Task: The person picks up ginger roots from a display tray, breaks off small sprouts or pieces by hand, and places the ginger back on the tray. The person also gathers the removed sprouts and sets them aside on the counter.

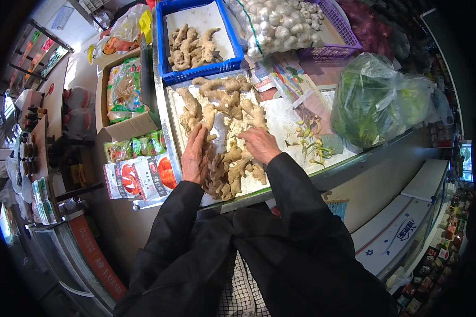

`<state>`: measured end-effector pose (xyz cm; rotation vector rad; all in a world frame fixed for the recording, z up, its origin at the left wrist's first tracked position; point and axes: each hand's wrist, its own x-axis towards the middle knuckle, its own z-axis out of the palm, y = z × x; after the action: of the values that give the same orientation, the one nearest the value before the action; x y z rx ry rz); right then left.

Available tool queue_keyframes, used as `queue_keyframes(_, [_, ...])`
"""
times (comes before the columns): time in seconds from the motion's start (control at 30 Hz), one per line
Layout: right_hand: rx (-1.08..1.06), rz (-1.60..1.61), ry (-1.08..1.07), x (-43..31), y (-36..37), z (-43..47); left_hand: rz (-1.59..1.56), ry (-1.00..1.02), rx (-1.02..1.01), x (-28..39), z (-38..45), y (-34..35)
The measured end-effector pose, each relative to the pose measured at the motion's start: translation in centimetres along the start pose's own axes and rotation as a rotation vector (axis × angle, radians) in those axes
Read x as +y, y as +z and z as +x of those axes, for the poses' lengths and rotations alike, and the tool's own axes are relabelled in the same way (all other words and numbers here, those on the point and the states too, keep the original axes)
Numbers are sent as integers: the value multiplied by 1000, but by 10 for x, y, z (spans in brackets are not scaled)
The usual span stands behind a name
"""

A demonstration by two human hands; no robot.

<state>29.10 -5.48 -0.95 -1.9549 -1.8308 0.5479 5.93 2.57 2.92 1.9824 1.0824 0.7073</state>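
Observation:
Knobbly ginger roots (236, 168) lie in clusters on a shallow, dirt-speckled white tray (220, 128) before me. My left hand (195, 156) lies over the tray's left side, its fingers close together against a ginger root (208, 115). Its thumb and palm side are hidden, so a grip cannot be made out. On the right, my right hand (260, 145) is curled low above the tray, below another ginger root (256, 115). Its fingertips point left near small ginger bits; whether they pinch anything is unclear.
Beyond the tray stands a blue plastic crate (240, 63) holding more ginger. A net bag of garlic (273, 27) is at the back. Bagged green vegetables (367, 103) sit right, past loose sprouts (315, 146). Left are a cardboard box (129, 126) and food packets (139, 178).

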Motion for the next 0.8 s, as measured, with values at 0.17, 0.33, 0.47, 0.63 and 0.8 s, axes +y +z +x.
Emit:
queue_keyframes(0.17, [-141, -117, 17, -9, 28, 25, 129, 82, -80, -11, 16, 16])
queue_keyframes(0.33, [-164, -10, 65, 0, 35, 32, 222, 100, -148, -26, 19, 26])
queue_keyframes(0.47, [-265, 44, 52, 2, 18, 34, 354, 84, 8, -21, 0, 21])
queue_keyframes(0.63, [-159, 58, -57, -7, 8, 26, 175, 77, -173, -14, -27, 32])
queue_keyframes(0.8, [-13, 24, -129, -24, -10, 14, 285, 93, -264, -13, -24, 50])
